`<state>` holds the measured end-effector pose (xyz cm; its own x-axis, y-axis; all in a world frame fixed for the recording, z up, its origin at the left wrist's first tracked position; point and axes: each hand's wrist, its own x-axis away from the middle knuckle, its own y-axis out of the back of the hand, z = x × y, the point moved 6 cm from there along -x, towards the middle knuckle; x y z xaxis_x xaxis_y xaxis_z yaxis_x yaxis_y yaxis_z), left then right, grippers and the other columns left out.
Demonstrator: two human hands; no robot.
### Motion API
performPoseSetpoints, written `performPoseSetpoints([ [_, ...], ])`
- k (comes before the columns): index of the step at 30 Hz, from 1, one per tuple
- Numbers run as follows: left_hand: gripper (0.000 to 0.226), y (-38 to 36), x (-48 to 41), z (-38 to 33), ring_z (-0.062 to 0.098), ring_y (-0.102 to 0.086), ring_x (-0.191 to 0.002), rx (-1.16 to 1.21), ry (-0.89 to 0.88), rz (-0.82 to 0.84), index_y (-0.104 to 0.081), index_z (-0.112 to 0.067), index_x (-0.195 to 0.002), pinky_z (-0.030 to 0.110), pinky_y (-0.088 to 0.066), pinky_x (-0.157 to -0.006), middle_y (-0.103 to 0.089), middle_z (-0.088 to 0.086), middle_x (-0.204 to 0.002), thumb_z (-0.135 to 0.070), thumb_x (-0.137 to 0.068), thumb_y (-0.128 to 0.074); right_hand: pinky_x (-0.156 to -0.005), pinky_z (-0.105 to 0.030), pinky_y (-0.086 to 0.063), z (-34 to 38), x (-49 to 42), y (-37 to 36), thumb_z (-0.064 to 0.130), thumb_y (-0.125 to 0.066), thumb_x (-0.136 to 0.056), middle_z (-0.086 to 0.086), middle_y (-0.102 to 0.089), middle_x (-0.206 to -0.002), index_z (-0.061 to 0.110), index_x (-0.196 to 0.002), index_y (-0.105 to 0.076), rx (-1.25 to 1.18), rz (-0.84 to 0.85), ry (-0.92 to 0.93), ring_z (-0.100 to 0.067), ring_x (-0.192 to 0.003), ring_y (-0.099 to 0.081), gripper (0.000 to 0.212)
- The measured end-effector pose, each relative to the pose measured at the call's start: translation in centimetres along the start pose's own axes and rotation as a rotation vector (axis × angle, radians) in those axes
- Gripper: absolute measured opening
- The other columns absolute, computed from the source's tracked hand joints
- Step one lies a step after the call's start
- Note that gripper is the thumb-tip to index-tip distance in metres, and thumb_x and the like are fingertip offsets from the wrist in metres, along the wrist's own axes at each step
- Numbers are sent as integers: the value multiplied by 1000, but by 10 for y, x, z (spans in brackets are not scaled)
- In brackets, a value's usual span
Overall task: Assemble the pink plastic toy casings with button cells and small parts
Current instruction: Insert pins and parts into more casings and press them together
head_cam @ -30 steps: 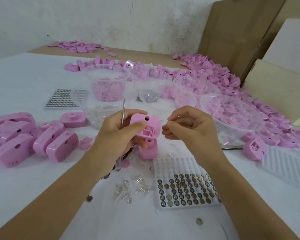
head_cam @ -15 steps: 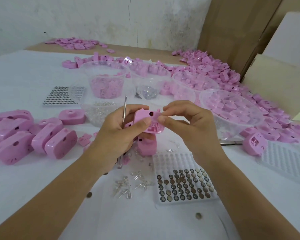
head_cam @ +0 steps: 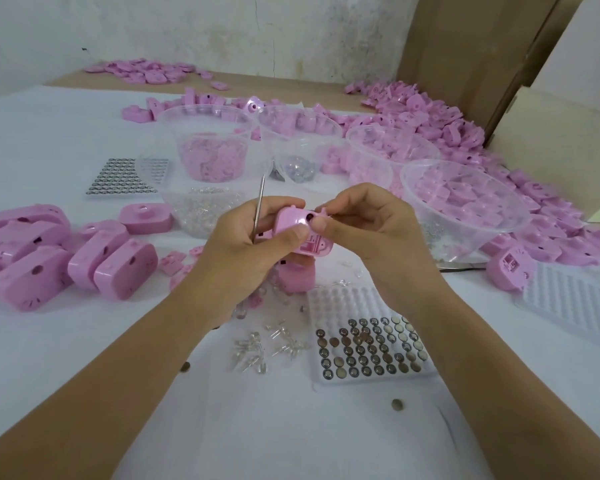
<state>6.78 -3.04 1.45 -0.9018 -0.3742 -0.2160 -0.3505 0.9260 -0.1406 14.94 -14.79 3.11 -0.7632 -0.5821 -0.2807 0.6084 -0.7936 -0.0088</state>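
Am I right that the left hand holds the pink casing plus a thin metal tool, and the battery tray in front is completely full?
Not quite. The head view shows the battery tray only partly full: its far rows are empty. The left hand does hold the pink casing and metal tool.

right hand (head_cam: 368,233): apart from the casing a second ago, now closed in, fingertips pinched at its top hole
pink casing (head_cam: 300,233): tipped flatter in the left hand (head_cam: 246,251), open side now facing up
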Motion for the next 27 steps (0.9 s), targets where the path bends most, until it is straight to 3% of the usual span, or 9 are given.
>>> performPoseSetpoints([
  [9, 33, 0, 1, -3, 25, -71, -87, -89, -33, 5, -64, -12, -102, 35, -59, -71, -72, 8, -98, -17, -70, -67, -64, -20, -51, 3, 2, -3, -3, -72, -73, -2, -65, -75, 12, -74, -60, 39, 3, 65, -10, -68, -60, 19],
  [12, 25, -1, 2, -3, 22, -71, -82, -119, -29, 2, -63, -12, -102, 29, -58, -67, -71, 8, -97, -7, -77, -66, -63, -18, -51, 5, 3, -5, -3, -70, -77, 1, -64, -76, 15, -77, -60, 102, 9, 102, -8, -70, -59, 21],
  [14, 24, -3, 2, -6, 13, -71, -70, -165, -44, 2, -62, -9, -104, 19, -55, -55, -70, 10, -97, -1, -82, -63, -63, -18, -51, 5, 4, -7, -4, -68, -79, 2, -62, -78, 19, -79, -59, 147, 16, 117, -8, -73, -59, 24],
  [17, 24, -6, 4, -9, -2, -56, -39, -242, -82, 5, -59, -3, -109, 5, -38, -39, -67, 1, -77, 2, -85, -60, -66, -16, -50, 3, 4, -10, -5, -65, -82, 1, -59, -83, 21, -85, -57, 186, 26, 106, -9, -77, -56, 27],
  [19, 24, -7, 4, -7, -4, -49, -32, -233, -78, 6, -58, -2, -110, 3, -33, -36, -60, -10, -51, 2, -87, -59, -67, -16, -50, 4, 5, -10, -6, -63, -83, 1, -57, -83, 20, -88, -56, 179, 42, 107, -10, -78, -55, 28],
  [21, 24, -8, 4, -5, -4, -46, -30, -221, -69, 0, -57, -2, -111, 2, -30, -35, -56, -14, -43, 3, -87, -58, -67, -18, -50, 5, 4, -10, -7, -63, -82, 1, -57, -82, 20, -90, -56, 165, 54, 114, -10, -77, -54, 29],
  [23, 25, -8, 5, -8, -4, -47, -30, -224, -66, -5, -56, -1, -112, 2, -31, -35, -57, -12, -46, 3, -87, -57, -68, -18, -50, 5, 3, -9, -7, -64, -82, 0, -57, -81, 18, -90, -58, 145, 62, 100, -9, -75, -54, 28],
  [27, 23, -6, 7, -14, -1, -51, -33, -234, -68, -23, -57, -3, -109, 5, -34, -36, -64, 7, -83, 3, -86, -58, -74, -22, -50, 4, 0, -4, -3, -66, -80, 3, -64, -81, 17, -90, -64, 64, 109, 9, -11, -78, -60, 22],
])
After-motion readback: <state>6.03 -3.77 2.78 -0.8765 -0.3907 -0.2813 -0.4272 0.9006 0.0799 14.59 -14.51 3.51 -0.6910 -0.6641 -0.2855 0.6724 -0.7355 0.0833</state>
